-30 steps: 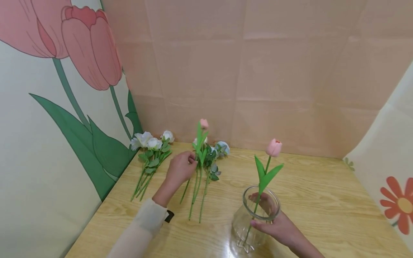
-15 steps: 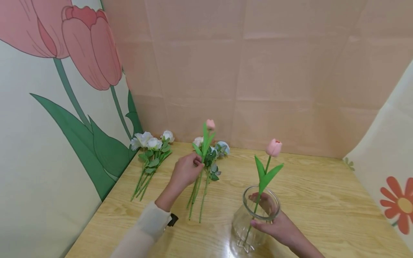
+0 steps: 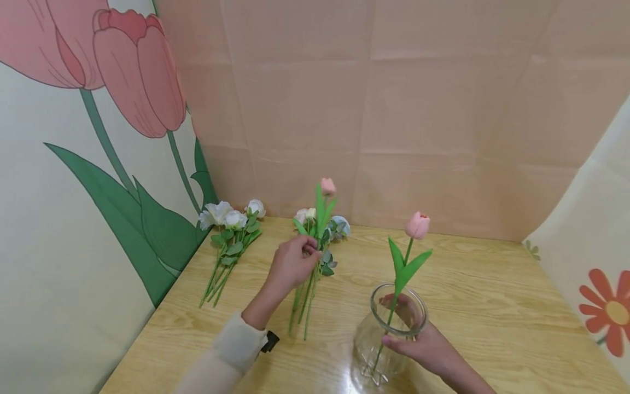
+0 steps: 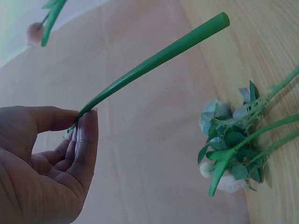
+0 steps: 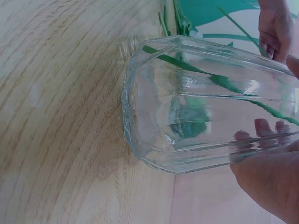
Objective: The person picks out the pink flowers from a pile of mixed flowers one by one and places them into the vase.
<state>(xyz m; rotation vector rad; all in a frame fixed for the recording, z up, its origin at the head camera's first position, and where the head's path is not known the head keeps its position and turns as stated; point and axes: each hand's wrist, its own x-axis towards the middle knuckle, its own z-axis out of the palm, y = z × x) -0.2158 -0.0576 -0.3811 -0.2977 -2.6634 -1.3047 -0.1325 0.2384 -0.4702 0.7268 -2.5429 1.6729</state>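
My left hand [image 3: 292,264] pinches the green stem [image 4: 154,63] of a pink tulip [image 3: 327,187] between thumb and fingertips. That tulip is lifted upright in front of the flowers at the back middle of the table; in the left wrist view its cut end points up and right. My right hand [image 3: 425,347] grips the neck of a clear glass vase [image 5: 154,107] near the table's front. Another pink tulip [image 3: 418,225] leans in the vase, its bloom and leaves above the rim and its stem reaching the bottom.
White flowers [image 3: 235,219] with green stems lie at the left of the wooden table [image 3: 487,306]. Behind my left hand lie a pale blue flower [image 3: 340,225], a whitish flower [image 3: 302,215] and several stems. A pinkish backdrop [image 3: 418,109] stands behind the table.
My left hand has moved right with the tulip, whose bloom has shifted right and slightly up. The right hand, the vase and the tulip in it have not moved.
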